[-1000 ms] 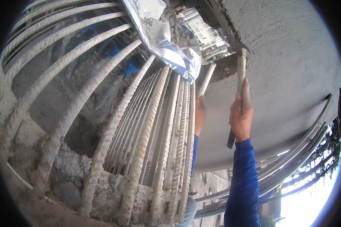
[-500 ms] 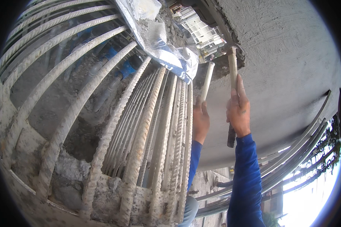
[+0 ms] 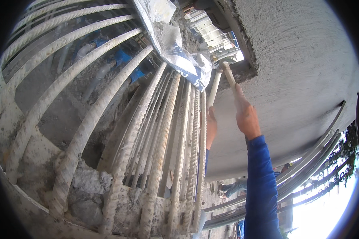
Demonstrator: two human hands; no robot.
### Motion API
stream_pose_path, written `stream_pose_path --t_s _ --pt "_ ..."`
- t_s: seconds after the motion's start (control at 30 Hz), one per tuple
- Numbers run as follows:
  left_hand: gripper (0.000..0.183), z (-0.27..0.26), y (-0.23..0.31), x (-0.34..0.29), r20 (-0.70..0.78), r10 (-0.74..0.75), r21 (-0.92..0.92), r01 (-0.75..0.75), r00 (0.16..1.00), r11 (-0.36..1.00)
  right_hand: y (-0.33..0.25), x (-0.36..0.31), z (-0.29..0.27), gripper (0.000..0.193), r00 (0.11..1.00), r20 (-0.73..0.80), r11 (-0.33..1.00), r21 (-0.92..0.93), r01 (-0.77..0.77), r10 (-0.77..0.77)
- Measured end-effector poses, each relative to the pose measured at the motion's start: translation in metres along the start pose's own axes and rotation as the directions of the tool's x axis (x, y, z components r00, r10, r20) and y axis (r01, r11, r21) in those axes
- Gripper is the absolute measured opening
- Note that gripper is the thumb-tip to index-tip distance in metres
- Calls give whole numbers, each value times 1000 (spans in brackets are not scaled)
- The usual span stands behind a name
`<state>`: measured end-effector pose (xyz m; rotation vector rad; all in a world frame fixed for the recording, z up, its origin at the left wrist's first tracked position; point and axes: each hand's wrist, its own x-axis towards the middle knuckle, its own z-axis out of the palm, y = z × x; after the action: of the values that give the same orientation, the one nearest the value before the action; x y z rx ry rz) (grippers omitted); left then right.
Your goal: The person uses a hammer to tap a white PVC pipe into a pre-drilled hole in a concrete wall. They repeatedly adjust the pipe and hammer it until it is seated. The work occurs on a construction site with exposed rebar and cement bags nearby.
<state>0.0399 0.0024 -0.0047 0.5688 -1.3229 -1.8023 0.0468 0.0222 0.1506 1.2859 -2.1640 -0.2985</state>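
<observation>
My right hand (image 3: 248,119) is closed round the pale handle of a hammer (image 3: 230,75), whose head is at the upper end, by the corner of a notch in the grey wall. Partly behind the rightmost bar, my left hand (image 3: 212,126) grips a pale, straight rod (image 3: 214,89). That rod points upward, and its top meets or overlaps the hammer head; whether they touch I cannot tell. The rod's lower end is hidden by my hand and the bars. Both my arms wear blue sleeves.
Ribbed steel bars (image 3: 133,125) rise from rough concrete on the left. A white and blue sack (image 3: 187,67) lies over their tops. The plastered grey wall (image 3: 299,71) fills the right. Blue pipe fittings (image 3: 123,57) sit behind the bars. Long pipes (image 3: 303,175) and another person's leg (image 3: 235,186) show lower right.
The hammer has swung left, its head now at the rod's top. My right hand tilted with it. My left hand shifted slightly left and down, further behind the bars. The view has shifted a little.
</observation>
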Motion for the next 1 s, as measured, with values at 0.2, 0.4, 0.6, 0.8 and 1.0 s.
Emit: stream_pose_path --t_s 0.2,0.4,0.6,0.8,1.0 --pt "38 -12 1 5 67 -81 -5 82 994 997 -68 4 -17 52 930 -32 918 178 -356 367" --pt "39 3 5 5 134 -177 18 176 975 984 -12 -10 4 53 952 137 956 71 -286 274" --pt "38 -3 -2 6 46 -59 -122 65 997 990 -51 -7 2 53 940 -120 941 162 -298 318" --pt "37 7 -14 7 63 -70 -42 73 996 996 -18 2 1 49 906 191 912 97 -400 377" --pt "40 -7 6 -26 24 9 72 -10 1000 997 -53 0 -29 51 917 37 887 242 -393 397"
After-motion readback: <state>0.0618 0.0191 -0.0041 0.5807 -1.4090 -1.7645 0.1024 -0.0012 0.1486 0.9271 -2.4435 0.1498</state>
